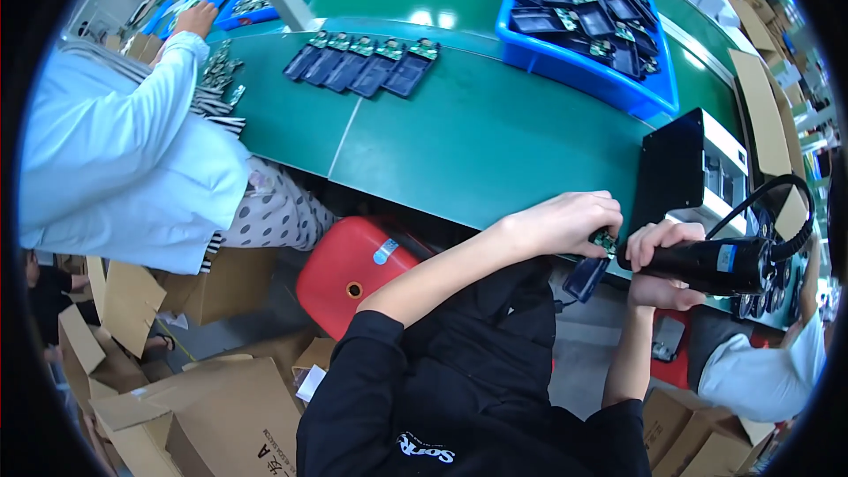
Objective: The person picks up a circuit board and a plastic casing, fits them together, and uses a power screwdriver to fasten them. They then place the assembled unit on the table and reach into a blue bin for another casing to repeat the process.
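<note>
Tool (707, 265) at three o'clock, black and corded, has the right hand's (661, 247) grip clamped round its nose end. At four, the left hand's (574, 219) grip pinches a case (583, 281) by its green-board end, near that nose. Five more cases (362, 68) row the bench (495, 137) at eleven; a blue bin (574, 75) stands at one.

Letters (426, 449) on sweatshirt (459, 380) and carton (231, 415)
</note>
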Motion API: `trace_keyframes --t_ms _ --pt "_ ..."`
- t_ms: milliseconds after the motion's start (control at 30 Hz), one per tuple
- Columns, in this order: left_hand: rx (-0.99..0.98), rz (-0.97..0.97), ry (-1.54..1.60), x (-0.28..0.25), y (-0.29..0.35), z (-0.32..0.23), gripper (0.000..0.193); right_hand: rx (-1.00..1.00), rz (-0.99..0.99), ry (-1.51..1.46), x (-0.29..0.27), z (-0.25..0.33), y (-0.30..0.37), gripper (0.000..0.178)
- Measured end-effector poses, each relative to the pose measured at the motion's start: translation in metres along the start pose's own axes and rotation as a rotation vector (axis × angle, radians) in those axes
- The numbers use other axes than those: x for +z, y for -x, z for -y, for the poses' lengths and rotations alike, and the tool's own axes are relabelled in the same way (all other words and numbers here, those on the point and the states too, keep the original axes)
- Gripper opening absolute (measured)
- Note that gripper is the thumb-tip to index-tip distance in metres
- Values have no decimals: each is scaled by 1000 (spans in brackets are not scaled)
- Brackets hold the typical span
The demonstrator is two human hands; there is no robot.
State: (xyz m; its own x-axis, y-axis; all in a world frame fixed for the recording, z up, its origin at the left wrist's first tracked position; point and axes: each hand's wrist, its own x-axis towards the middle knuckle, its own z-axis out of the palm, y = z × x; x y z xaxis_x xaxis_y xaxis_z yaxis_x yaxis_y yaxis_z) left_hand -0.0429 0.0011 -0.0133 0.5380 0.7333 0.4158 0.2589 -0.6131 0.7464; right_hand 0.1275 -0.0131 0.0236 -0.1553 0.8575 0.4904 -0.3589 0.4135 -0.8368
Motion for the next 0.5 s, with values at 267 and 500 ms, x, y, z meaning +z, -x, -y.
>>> trace_keyframes --t_ms 267,500 --pt "-27 -377 -613 -26 -31 37 15 -153 -80 -42 -24 59 -1 84" --pt "-152 -383 -777 -161 0 36 23 -184 -110 101 -74 75 38 80"
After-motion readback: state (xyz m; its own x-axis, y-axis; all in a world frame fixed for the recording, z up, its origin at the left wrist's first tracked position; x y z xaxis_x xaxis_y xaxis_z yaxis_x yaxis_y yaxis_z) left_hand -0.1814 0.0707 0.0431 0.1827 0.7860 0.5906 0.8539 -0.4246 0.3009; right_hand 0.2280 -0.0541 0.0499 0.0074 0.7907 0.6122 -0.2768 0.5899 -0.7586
